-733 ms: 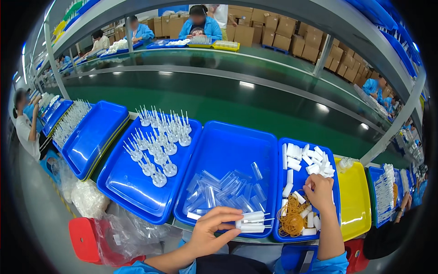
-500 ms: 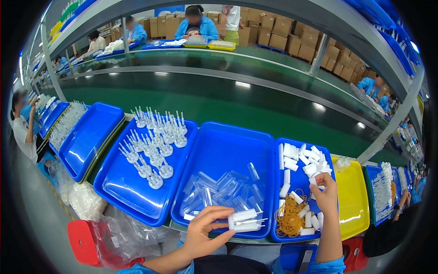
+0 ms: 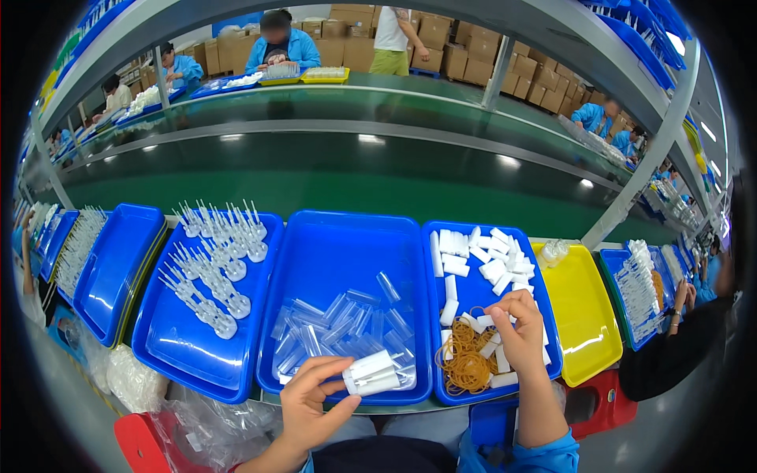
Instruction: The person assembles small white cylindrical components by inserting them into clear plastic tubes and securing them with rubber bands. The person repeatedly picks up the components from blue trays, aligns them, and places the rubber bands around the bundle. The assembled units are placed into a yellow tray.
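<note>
My left hand point(image 3: 311, 400) grips a small assembly point(image 3: 372, 374) between thumb and fingers: white cylinders set round on a clear base. It is held above the near edge of a blue tray point(image 3: 351, 248) with loose clear plastic tubes point(image 3: 347, 319). My right hand point(image 3: 520, 335), thumb and fingertips pinched together, hovers over another blue tray point(image 3: 431, 272). White cylindrical pieces point(image 3: 495, 251) and a tangle of tan rubber bands point(image 3: 467, 364) lie in that one. Whether anything is in the right fingertips cannot be made out.
To the left, a blue tray point(image 3: 169, 359) carries several clear bases with upright stems point(image 3: 206, 268). A yellow tray point(image 3: 579, 315) stands to the right. Beyond runs a green conveyor belt point(image 3: 315, 177). Red stools point(image 3: 603, 402) are at both sides, and co-workers sit across the belt.
My right hand has moved from the white pieces nearer to the rubber bands. The assembly in my left hand is turned and shows more white cylinders. The whole view has shifted.
</note>
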`<action>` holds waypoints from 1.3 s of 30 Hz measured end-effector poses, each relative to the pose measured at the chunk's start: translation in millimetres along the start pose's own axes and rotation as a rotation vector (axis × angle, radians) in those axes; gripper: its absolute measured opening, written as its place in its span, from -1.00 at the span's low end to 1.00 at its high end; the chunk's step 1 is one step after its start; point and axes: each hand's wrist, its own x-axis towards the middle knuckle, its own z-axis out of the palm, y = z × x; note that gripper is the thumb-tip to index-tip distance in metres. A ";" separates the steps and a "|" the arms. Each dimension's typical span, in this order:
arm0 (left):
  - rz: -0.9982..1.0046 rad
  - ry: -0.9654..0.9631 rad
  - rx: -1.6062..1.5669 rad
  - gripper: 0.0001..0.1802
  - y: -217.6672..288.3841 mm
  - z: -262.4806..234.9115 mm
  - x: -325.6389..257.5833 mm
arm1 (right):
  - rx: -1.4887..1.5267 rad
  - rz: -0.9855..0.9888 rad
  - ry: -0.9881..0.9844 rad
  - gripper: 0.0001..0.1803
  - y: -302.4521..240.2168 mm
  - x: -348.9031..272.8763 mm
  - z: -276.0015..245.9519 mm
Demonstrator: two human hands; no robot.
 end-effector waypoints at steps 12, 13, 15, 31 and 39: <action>0.075 -0.027 0.143 -0.49 -1.5 4.0 -0.9 | 0.749 0.187 -0.208 -0.83 -39.7 -42.0 25.7; 0.076 -0.028 0.145 -0.49 -1.2 3.6 -1.1 | 0.760 0.207 -0.224 -0.84 -45.2 -43.4 25.6; 0.077 -0.030 0.148 -0.49 -0.8 2.9 -1.0 | 0.744 0.171 -0.238 -0.82 -46.6 -44.9 29.2; 0.001 -0.105 0.140 -0.47 -0.6 -2.9 -1.0 | 0.681 0.143 -0.394 -0.76 -63.2 -42.6 32.1; -0.037 -0.116 0.145 -0.48 1.4 -3.1 0.0 | 0.628 0.148 -0.404 -0.76 -68.9 -40.8 29.8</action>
